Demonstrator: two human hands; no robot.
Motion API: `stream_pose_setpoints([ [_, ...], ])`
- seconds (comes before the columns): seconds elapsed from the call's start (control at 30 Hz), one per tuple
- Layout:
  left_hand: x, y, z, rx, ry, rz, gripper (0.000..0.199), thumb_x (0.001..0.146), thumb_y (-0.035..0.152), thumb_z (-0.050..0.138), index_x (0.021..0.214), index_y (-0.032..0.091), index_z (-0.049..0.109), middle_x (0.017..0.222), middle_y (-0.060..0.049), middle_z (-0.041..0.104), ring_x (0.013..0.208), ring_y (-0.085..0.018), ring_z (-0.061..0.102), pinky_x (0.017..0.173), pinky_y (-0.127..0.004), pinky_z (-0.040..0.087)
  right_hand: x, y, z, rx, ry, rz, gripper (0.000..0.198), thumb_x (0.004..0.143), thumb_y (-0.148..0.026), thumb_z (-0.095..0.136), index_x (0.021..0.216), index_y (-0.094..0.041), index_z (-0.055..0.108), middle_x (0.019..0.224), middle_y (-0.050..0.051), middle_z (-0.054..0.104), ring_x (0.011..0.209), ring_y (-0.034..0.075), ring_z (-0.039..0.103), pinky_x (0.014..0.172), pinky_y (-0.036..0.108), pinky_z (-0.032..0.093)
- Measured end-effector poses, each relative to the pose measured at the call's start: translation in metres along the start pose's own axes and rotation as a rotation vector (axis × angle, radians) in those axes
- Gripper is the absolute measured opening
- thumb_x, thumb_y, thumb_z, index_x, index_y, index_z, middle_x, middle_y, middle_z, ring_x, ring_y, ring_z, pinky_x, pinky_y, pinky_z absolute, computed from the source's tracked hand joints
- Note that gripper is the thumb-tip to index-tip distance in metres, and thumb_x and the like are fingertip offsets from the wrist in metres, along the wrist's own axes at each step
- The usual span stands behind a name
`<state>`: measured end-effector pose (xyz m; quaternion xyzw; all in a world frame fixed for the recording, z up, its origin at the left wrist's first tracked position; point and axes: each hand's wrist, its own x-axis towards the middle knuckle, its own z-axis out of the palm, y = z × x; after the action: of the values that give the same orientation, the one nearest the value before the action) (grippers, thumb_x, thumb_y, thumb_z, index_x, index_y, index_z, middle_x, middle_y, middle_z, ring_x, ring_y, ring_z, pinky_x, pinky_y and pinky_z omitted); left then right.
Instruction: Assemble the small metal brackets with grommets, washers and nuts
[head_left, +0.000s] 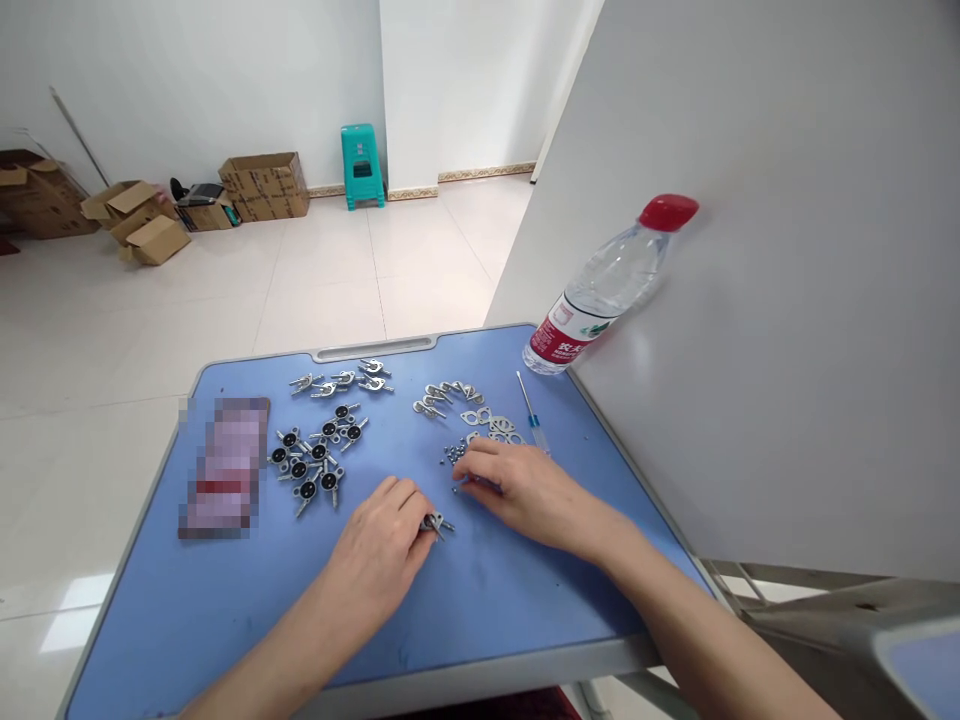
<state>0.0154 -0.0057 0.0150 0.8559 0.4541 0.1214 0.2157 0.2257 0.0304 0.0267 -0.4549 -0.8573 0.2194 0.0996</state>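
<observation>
My left hand [390, 530] is closed around a small metal fitting [437, 522], whose ends stick out past the fingertips, low over the table. My right hand [502, 478] is at the edge of a cluster of tiny screws [453, 453], its fingers bent together; whatever may be between them is too small to make out. One loose screw [454, 490] shows just under its fingertips. Flat metal plates with holes [501, 424] lie beyond that hand. Farther back is a curved row of small metal pieces [448, 392].
Several fittings with round black centres [319, 452] lie at left, with open metal brackets [343, 380] behind them. A screwdriver [531, 410] and a water bottle [600, 290] are at right by the grey panel [787, 300]. A blurred purple packet [229, 465] is far left.
</observation>
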Motion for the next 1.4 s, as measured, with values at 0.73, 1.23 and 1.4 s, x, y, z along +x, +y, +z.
stream_pose_setpoints([
  [0.73,0.000,0.000,0.001,0.015,-0.008,0.000,0.014,0.084,0.004,0.058,0.086,0.018,0.057,0.085,-0.001,0.059,0.081,-0.020,0.054,0.068,-0.032,0.046,0.001,-0.008,0.014,-0.144,-0.054,-0.040,0.015,0.092,-0.008,0.047,0.091,-0.016,0.060,0.089,0.004,0.063,0.061,0.012,0.052,0.054,0.027,0.027],
  [1.23,-0.002,-0.001,0.005,0.068,-0.005,0.034,0.013,0.086,0.005,0.058,0.081,0.017,0.054,0.086,-0.001,0.056,0.079,-0.019,0.051,0.068,-0.032,0.046,-0.005,-0.017,0.019,-0.063,-0.023,-0.214,0.016,0.092,-0.007,0.046,0.085,-0.018,0.056,0.077,0.000,0.056,0.055,0.011,0.046,0.049,0.024,0.026],
  [1.4,-0.003,-0.001,0.007,0.077,0.015,0.056,0.017,0.087,0.005,0.055,0.077,0.017,0.051,0.082,-0.001,0.054,0.076,-0.018,0.050,0.065,-0.031,0.044,-0.008,-0.016,0.018,-0.118,0.033,-0.323,0.030,0.089,0.000,0.035,0.085,-0.018,0.059,0.074,0.000,0.056,0.054,0.010,0.044,0.047,0.025,0.022],
])
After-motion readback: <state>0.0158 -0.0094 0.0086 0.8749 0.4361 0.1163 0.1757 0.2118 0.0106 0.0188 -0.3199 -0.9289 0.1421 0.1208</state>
